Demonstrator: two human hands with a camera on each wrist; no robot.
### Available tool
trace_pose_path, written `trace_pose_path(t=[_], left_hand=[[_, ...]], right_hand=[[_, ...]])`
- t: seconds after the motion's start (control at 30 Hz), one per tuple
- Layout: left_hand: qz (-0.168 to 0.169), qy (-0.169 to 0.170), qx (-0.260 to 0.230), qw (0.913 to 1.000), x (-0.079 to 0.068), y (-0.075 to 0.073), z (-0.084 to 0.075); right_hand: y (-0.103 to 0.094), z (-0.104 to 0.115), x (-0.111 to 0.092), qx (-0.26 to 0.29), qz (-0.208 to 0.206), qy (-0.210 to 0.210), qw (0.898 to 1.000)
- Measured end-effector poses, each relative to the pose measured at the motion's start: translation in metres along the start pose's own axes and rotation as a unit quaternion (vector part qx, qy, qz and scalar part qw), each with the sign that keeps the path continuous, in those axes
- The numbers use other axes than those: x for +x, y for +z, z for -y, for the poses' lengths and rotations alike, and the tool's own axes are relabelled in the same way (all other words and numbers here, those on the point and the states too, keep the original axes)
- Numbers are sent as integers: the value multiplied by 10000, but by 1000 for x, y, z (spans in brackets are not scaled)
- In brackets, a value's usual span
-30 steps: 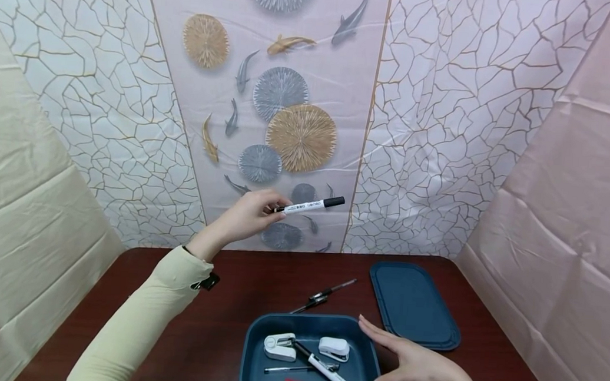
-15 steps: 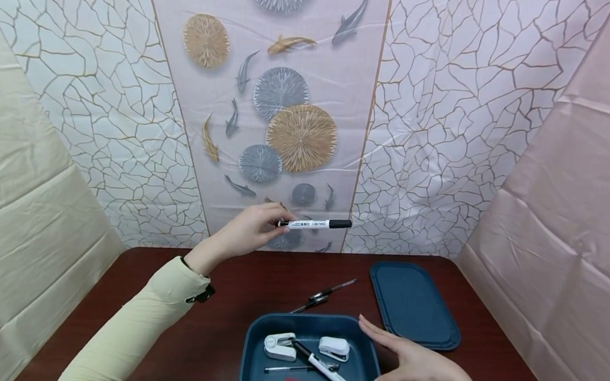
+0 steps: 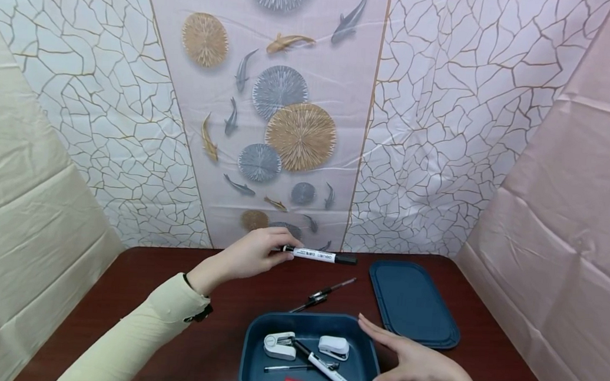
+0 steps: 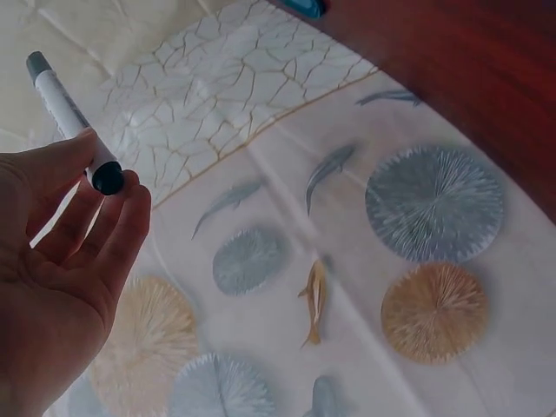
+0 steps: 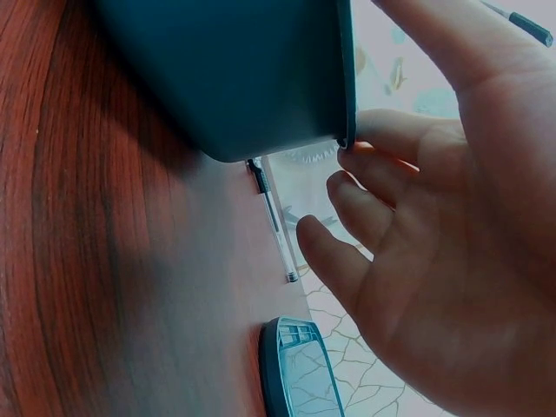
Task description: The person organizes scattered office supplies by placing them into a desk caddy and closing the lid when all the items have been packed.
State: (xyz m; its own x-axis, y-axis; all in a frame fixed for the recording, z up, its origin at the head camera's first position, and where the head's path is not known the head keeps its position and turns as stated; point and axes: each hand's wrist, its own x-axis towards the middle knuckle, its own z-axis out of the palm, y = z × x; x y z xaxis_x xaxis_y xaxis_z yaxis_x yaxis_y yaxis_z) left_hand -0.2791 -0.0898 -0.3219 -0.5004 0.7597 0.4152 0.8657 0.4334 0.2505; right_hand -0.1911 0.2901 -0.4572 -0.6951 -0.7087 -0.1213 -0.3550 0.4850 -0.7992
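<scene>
My left hand (image 3: pixel 252 256) is closed only at the tips, thumb and fingers pinching the black-capped marker (image 3: pixel 315 255) by its left end, raised over the far part of the worktop (image 3: pixel 195 354), beyond the box (image 3: pixel 245 354). With the pinch so near one end, I'd do best to keep it firm and the wrist steady, since the long free part could swivel. The marker's long axis runs left to right, almost level, dipping slightly rightward; its cap points right, its dark tail end lies at my fingers. Nearer, two loose pens (image 3: pixel 333 289) lie just past the box. My right hand (image 3: pixel 416 363), fingers spread, touches the box's right side, gripping nothing; light contact should avoid nudging it.
</scene>
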Motion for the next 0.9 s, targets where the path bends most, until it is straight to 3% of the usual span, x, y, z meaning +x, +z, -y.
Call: trace_pose_path(t=[0.53, 0.9], left_hand=[[561, -205, 46, 9982, -12, 18, -7], [815, -37, 84, 9966, -18, 28, -10]], right_hand=[[0, 0, 2, -24, 22, 15, 10000], [0, -1, 0, -29, -9, -38, 10000]])
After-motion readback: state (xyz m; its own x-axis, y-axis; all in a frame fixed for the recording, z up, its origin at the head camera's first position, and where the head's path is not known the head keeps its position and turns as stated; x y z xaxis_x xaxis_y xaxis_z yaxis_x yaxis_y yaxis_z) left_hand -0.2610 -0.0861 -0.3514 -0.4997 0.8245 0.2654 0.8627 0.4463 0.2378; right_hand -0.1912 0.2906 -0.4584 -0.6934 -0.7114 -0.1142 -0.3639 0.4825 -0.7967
